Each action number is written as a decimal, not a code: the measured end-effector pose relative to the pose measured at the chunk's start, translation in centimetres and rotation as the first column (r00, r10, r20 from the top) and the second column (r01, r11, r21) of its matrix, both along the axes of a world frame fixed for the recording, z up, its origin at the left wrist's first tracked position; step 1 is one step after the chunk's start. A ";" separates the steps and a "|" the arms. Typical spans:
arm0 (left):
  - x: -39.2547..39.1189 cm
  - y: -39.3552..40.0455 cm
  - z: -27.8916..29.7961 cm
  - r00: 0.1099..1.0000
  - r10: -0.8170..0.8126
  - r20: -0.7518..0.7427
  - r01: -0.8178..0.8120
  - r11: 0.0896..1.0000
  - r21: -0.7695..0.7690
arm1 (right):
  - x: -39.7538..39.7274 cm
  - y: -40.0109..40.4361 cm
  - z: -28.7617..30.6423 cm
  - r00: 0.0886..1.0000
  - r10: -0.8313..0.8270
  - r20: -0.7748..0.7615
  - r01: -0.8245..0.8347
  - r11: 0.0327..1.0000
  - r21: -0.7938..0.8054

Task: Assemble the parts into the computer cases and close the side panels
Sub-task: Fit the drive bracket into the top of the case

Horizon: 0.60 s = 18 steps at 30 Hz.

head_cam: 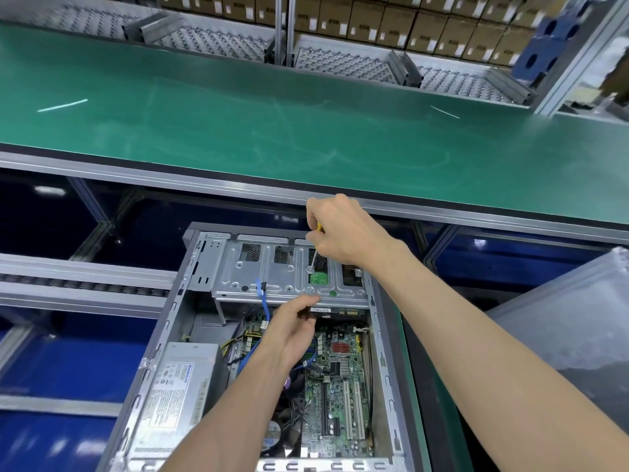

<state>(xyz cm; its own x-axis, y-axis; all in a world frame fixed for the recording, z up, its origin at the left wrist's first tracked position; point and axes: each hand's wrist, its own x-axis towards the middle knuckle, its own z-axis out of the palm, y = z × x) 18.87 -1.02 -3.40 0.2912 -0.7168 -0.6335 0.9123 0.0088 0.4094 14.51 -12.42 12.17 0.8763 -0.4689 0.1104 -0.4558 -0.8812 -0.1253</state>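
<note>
The open computer case [265,352] lies on its side, power supply [180,386] at left. The left hand [292,328], its grip curled round a drive [320,311] under the metal drive cage [289,270], likely steadies it in line. The right hand [340,229], closed round a yellow-handled screwdriver [315,248], sets the tip on a cage screw to fasten that drive. Beyond runs a green tabletop [272,124]; cardboard boxes [391,18] fill racks behind.

The right hand [340,229] hid most of the screwdriver [315,253]; the computer case [190,335] ran off the frame at 6 o'clock; cardboard boxes [374,18] at 12 o'clock were blurred, labels unreadable
</note>
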 end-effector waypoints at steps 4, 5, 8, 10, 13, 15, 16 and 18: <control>0.0 -0.1 0.0 1.000 0.012 -0.002 -0.012 1.000 0.002 | 0.5 0.3 0.5 0.999 -0.013 -0.032 0.011 0.998 -0.060; 0.0 -0.1 -0.1 1.000 0.012 -0.003 -0.012 1.000 0.000 | 0.6 0.3 0.6 0.999 0.006 -0.045 -0.008 0.999 -0.038; 0.0 -0.2 -0.3 1.000 0.003 0.001 -0.003 1.000 -0.006 | 0.8 0.7 0.8 0.998 0.017 -0.068 -0.016 1.000 0.016; 0.1 -0.2 -0.4 1.000 0.000 -0.006 0.000 1.000 -0.016 | 1.0 0.9 0.5 0.998 -0.037 -0.046 0.034 0.997 -0.064; 0.1 -0.2 -0.5 1.000 -0.001 -0.014 0.000 0.999 -0.034 | 1.4 1.3 0.5 0.997 -0.057 -0.051 0.051 0.992 -0.120; 0.1 -0.2 -0.6 1.000 0.010 -0.012 -0.010 1.000 -0.029 | 1.6 1.3 0.8 0.997 -0.010 -0.072 0.007 0.999 -0.038; 0.1 -0.2 -0.6 1.000 0.014 -0.012 -0.014 0.999 -0.030 | 1.6 1.4 1.0 0.997 0.003 -0.077 -0.004 1.000 -0.014; 0.1 -0.2 -0.7 1.000 0.018 -0.016 -0.018 0.999 -0.033 | 1.7 1.3 0.9 0.997 -0.027 -0.068 0.023 0.998 -0.056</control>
